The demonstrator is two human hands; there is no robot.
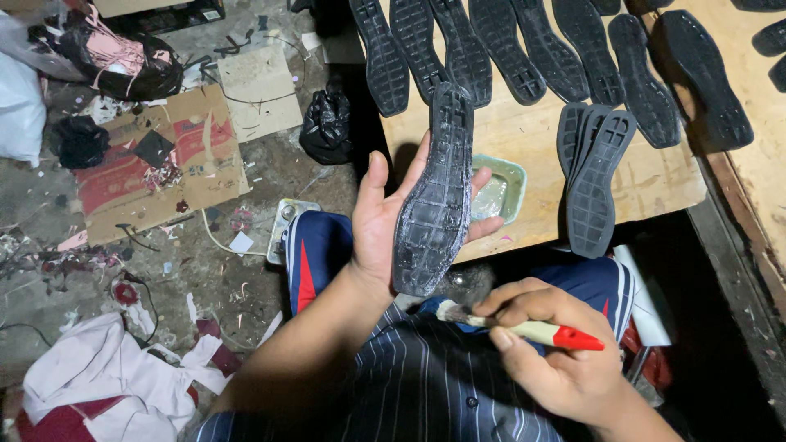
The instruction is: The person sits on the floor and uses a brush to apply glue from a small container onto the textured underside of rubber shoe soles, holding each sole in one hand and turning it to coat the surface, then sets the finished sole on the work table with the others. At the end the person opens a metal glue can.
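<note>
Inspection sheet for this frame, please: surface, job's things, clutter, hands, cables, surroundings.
Surface: wooden board with rows of black shoe soles.
Job's things: one black sole, small green tray behind it, brush.
Clutter: cardboard, black bags, white cloth on the floor.
Hands: left hand holds the sole; right hand grips the brush.
Cables: thin wires on the floor.
Surroundings: littered concrete floor.

One head-worn camera looks steeply down, close over lap, workbench (524, 221) and floor (246, 270).
</note>
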